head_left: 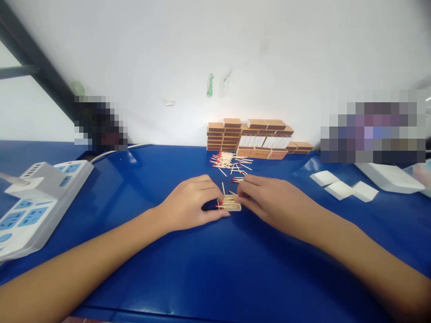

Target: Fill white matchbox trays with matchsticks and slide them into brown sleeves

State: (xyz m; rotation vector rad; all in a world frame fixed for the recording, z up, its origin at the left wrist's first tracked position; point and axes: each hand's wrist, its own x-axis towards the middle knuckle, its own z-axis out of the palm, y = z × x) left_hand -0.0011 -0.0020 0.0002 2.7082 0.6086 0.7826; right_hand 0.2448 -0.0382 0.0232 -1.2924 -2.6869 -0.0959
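Note:
A small white matchbox tray [239,208] full of red-headed matches [229,202] lies on the blue table between my hands. My left hand [191,199] curls round the tray's left end, thumb at the near side and fingertips at the far side. At the right end, my right hand [266,195] has its thumb and forefinger closed at the tail ends of the matches; its other fingers are curled under and partly hidden. Several loose matches [237,180] lie just beyond the hands. Farther back is a loose pile of matches [224,159].
Stacked matchboxes [224,137] stand against the white wall, some with white sides showing. Three white pieces [339,190] lie at the right near a white block [390,178]. A power strip [50,211] with a plugged-in adapter occupies the left. Blurred patches cover both far sides.

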